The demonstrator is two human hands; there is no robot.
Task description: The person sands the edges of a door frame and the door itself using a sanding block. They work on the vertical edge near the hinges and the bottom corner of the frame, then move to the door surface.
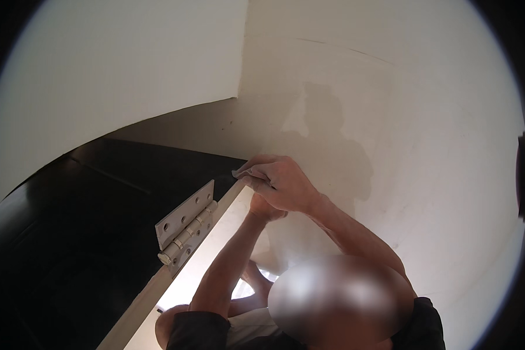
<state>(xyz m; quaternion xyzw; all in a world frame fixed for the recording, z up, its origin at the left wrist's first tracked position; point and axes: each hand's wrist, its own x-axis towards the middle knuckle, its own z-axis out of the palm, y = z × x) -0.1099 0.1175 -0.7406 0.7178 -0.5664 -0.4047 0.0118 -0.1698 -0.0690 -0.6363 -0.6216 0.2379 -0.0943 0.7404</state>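
Note:
My right hand (pixel 281 182) is closed at the top of a long pale edge strip (pixel 128 321), pinching a thin whitish-grey piece (pixel 237 173) at the far end. My left hand (pixel 265 207) is just below it, largely covered by the right, its fingers hidden. A silver hinge (pixel 186 228) with several screw holes is on the strip, nearer to me and left of both hands. A broad black glossy panel (pixel 64 251) lies along the strip's left side.
A cream wall (pixel 402 134) with a shadow of a figure rises beyond my hands. A white overhanging surface (pixel 116 58) is at upper left. A dark fitting (pixel 522 175) shows at the right rim. Bare skin of legs or arms shows below; a blurred patch covers the lower middle.

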